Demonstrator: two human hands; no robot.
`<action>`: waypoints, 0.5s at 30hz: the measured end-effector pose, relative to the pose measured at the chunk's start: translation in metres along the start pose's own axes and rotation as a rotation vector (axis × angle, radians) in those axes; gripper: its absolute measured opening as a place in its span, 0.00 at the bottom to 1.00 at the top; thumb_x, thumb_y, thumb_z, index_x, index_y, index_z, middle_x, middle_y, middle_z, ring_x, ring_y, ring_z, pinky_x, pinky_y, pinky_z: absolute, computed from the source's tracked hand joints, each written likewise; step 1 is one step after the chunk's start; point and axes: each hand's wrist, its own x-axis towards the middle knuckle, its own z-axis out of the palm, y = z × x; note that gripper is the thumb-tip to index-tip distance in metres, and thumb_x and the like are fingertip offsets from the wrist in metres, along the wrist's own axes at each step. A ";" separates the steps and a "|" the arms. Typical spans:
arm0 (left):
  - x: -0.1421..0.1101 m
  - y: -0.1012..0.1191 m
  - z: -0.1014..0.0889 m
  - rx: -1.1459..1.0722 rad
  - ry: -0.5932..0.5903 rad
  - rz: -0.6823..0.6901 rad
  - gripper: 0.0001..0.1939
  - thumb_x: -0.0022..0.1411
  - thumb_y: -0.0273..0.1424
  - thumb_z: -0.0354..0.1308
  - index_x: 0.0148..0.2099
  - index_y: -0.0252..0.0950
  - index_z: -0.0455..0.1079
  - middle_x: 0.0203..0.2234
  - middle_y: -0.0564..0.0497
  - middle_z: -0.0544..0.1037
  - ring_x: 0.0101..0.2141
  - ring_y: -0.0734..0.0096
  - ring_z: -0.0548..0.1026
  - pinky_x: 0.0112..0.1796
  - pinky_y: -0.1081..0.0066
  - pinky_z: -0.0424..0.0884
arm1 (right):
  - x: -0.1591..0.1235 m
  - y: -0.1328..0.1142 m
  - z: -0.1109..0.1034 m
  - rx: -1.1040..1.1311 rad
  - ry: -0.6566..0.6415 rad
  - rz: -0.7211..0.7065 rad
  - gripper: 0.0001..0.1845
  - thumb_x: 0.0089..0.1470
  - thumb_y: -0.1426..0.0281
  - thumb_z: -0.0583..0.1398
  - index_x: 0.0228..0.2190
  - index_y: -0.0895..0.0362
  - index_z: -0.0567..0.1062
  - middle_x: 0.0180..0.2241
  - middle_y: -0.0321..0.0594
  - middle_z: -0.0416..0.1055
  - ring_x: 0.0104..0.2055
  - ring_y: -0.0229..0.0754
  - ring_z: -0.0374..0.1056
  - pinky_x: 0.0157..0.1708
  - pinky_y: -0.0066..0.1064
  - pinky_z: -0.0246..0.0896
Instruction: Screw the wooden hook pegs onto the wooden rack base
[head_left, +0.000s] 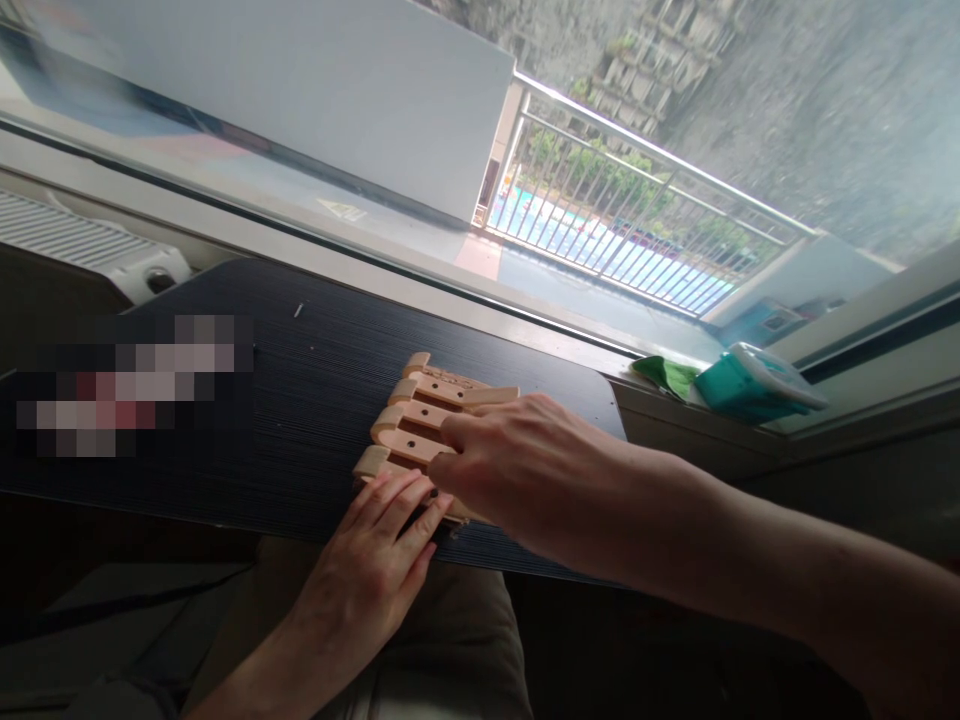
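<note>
In the head view, your left hand (386,540) lies loosely spread on the near end of the pale slatted wooden piece (411,420), which sits on the dark wood-grain table (300,400); your right hand (510,465) curls over its slats, fingertips hidden, grip unclear.

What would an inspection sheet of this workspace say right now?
Surface: dark table, fine-lined, beside a window.
Things at the hands: pale wooden slatted piece, rounded ends at its left, small dark holes along the slats.
Clutter: small pale scrap on the table; pixelated patch at the left, contents unreadable.
Hands: left hand has its fingers on the piece's near side; right hand is over its right part, fingertips hidden.
Cables: nothing seen.
Surroundings: green cloth beside a teal container by the window; metal railing outside.
</note>
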 end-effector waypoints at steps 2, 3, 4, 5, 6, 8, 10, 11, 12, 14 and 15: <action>0.000 0.000 0.000 -0.001 0.001 0.004 0.16 0.65 0.24 0.48 0.52 0.33 0.69 0.48 0.43 0.71 0.53 0.58 0.66 0.56 0.56 0.62 | 0.003 0.002 0.002 0.019 -0.024 -0.026 0.13 0.59 0.82 0.50 0.31 0.62 0.73 0.37 0.46 0.72 0.42 0.43 0.68 0.47 0.37 0.62; 0.001 0.000 0.000 -0.001 0.002 0.005 0.16 0.65 0.24 0.48 0.52 0.33 0.69 0.48 0.43 0.71 0.53 0.58 0.66 0.56 0.57 0.62 | 0.006 0.003 0.003 0.032 -0.040 -0.036 0.13 0.59 0.82 0.51 0.31 0.62 0.73 0.36 0.46 0.72 0.42 0.43 0.68 0.46 0.36 0.62; 0.001 0.000 0.000 -0.001 0.002 0.003 0.16 0.65 0.24 0.48 0.52 0.34 0.69 0.48 0.43 0.71 0.53 0.58 0.66 0.56 0.57 0.62 | 0.008 0.005 0.003 0.044 -0.050 -0.042 0.13 0.59 0.82 0.51 0.30 0.62 0.73 0.36 0.46 0.72 0.42 0.42 0.69 0.46 0.36 0.62; 0.001 0.000 0.000 0.000 0.002 0.000 0.16 0.65 0.24 0.48 0.52 0.34 0.69 0.48 0.43 0.71 0.53 0.58 0.66 0.56 0.57 0.62 | 0.010 0.006 0.004 0.056 -0.056 -0.045 0.13 0.59 0.82 0.51 0.31 0.62 0.73 0.36 0.46 0.72 0.41 0.42 0.69 0.46 0.36 0.62; 0.001 0.000 0.000 0.000 0.003 -0.003 0.16 0.65 0.24 0.49 0.52 0.34 0.69 0.48 0.44 0.72 0.53 0.58 0.66 0.56 0.57 0.62 | 0.011 0.008 0.005 0.066 -0.056 -0.047 0.12 0.59 0.82 0.51 0.31 0.62 0.73 0.37 0.47 0.72 0.41 0.42 0.69 0.46 0.36 0.62; 0.000 -0.001 0.000 -0.001 0.001 -0.011 0.16 0.65 0.24 0.49 0.52 0.34 0.69 0.47 0.44 0.72 0.53 0.58 0.66 0.55 0.57 0.62 | 0.013 0.009 0.006 0.086 -0.046 -0.047 0.12 0.59 0.82 0.51 0.33 0.62 0.73 0.38 0.47 0.72 0.41 0.42 0.69 0.45 0.36 0.62; 0.000 -0.001 0.000 -0.006 -0.007 -0.011 0.16 0.64 0.24 0.49 0.52 0.34 0.69 0.47 0.44 0.72 0.52 0.58 0.67 0.55 0.56 0.63 | 0.013 0.009 0.007 0.105 -0.048 -0.035 0.12 0.58 0.82 0.51 0.34 0.62 0.73 0.39 0.48 0.72 0.40 0.41 0.69 0.44 0.35 0.63; 0.000 -0.001 0.000 -0.008 -0.008 -0.010 0.16 0.64 0.24 0.49 0.52 0.34 0.69 0.47 0.44 0.72 0.52 0.58 0.67 0.55 0.56 0.63 | 0.012 0.009 0.007 0.112 -0.057 -0.027 0.12 0.58 0.82 0.51 0.35 0.62 0.73 0.39 0.48 0.72 0.39 0.41 0.69 0.43 0.34 0.63; -0.001 -0.001 0.000 -0.009 -0.009 -0.008 0.16 0.64 0.24 0.49 0.52 0.34 0.69 0.47 0.44 0.72 0.52 0.58 0.67 0.55 0.56 0.62 | 0.011 0.009 0.006 0.117 -0.067 -0.021 0.12 0.58 0.83 0.51 0.35 0.62 0.72 0.39 0.48 0.72 0.39 0.41 0.69 0.42 0.34 0.63; -0.001 -0.001 0.000 -0.010 -0.006 -0.006 0.16 0.64 0.24 0.49 0.52 0.34 0.69 0.47 0.44 0.72 0.53 0.58 0.66 0.55 0.56 0.62 | 0.010 0.008 0.005 0.118 -0.073 -0.018 0.12 0.57 0.83 0.51 0.35 0.61 0.72 0.39 0.47 0.72 0.40 0.41 0.69 0.43 0.34 0.63; 0.000 -0.001 0.000 -0.010 -0.006 -0.006 0.16 0.64 0.24 0.49 0.53 0.34 0.69 0.47 0.43 0.72 0.53 0.58 0.66 0.55 0.56 0.62 | 0.008 0.008 0.004 0.117 -0.065 -0.020 0.12 0.58 0.83 0.51 0.35 0.61 0.72 0.40 0.47 0.72 0.42 0.42 0.69 0.43 0.34 0.63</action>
